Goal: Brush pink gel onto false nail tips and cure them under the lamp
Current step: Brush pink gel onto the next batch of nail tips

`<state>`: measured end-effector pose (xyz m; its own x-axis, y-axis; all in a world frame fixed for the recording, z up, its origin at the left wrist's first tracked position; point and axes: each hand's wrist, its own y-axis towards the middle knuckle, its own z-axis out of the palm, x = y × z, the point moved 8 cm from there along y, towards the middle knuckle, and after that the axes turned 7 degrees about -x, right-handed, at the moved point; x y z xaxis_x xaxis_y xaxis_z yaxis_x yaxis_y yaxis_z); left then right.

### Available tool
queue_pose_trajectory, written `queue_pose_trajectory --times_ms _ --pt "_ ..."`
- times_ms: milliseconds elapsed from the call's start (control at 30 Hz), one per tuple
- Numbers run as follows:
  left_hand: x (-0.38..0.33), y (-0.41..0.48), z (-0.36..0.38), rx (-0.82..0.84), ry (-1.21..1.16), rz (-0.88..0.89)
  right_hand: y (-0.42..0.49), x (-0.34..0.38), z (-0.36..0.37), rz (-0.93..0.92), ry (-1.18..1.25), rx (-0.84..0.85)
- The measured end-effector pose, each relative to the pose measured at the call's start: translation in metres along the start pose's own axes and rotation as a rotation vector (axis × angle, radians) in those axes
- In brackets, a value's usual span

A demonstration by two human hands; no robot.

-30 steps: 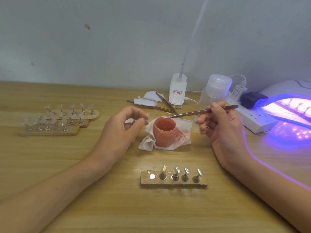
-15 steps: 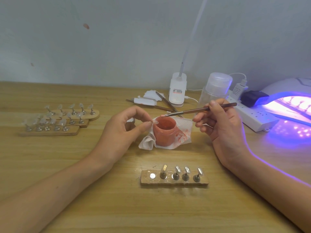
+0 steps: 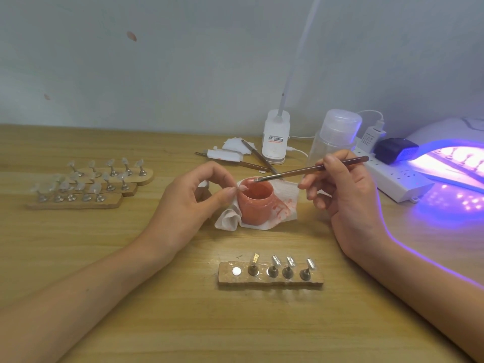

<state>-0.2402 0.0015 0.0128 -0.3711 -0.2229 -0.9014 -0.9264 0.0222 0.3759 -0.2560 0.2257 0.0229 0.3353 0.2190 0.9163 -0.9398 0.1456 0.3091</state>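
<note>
Leftward of the pot a second before, the left hand [image 3: 188, 203] had carried its small clear false nail tip [image 3: 242, 188] rightward to the near-left rim of the open pink gel jar [image 3: 255, 205] at the frame's centre, while the right hand [image 3: 345, 200] had lifted the slim brown-handled brush [image 3: 311, 170] a little. The left thumb and forefinger were pinched together on the tip, the other fingers loosely curled; the right fingers were clamped on the handle in a pen grip. The brush's long axis ran on a shallow slant from centre right down toward the centre, bristles pointing left and hovering over the jar's far rim, just beside the tip but seemingly not touching it. The tip appeared to point right, toward the bristles, though it was too small to be sure. Judging from this, loading was done and coating was about to begin: the next move would call for a steady, light stroke along the tip without flooding its edges. The jar stood on a pink-stained white tissue [image 3: 284, 203] on the wooden table [image 3: 183, 323]. Toward bottom centre, a wooden holder block [image 3: 269, 280] carried four metal stands and one bare disc; the glowing violet curing lamp [image 3: 450, 163] waited at the right edge.
</note>
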Motion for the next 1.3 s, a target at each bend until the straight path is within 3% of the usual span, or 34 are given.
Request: queue_pose_trajectory --times_ms 100,267,433,600,733,867,1033,1200,1300 --pt "0.000 0.000 -0.001 -0.004 0.001 -0.001 -0.001 0.000 0.006 -0.002 -0.011 0.052" --pt "0.000 -0.001 -0.001 -0.006 0.005 0.002 0.000 -0.002 -0.003 0.004 -0.036 -0.028" --pt "-0.001 -0.001 -0.002 -0.010 0.009 0.004 -0.002 0.001 0.006 -0.019 -0.010 0.060" --pt "-0.001 -0.001 -0.002 -0.009 0.015 0.004 0.000 0.000 -0.002 -0.001 -0.041 -0.026" --pt "-0.001 -0.001 -0.002 -0.007 0.013 0.007 -0.002 0.003 0.007 -0.027 -0.017 0.065" --pt "-0.001 -0.001 -0.002 -0.009 0.018 0.011 -0.001 0.000 -0.001 -0.004 -0.063 -0.012" --pt "-0.001 -0.002 -0.003 -0.014 0.018 0.018 -0.002 0.003 0.007 -0.042 -0.018 0.062" --pt "-0.001 -0.001 -0.002 -0.020 0.017 0.027 -0.001 0.001 -0.001 -0.010 -0.059 -0.013" --pt "-0.001 -0.002 -0.003 -0.025 0.013 0.031 -0.002 0.005 0.005 -0.049 -0.013 0.044"
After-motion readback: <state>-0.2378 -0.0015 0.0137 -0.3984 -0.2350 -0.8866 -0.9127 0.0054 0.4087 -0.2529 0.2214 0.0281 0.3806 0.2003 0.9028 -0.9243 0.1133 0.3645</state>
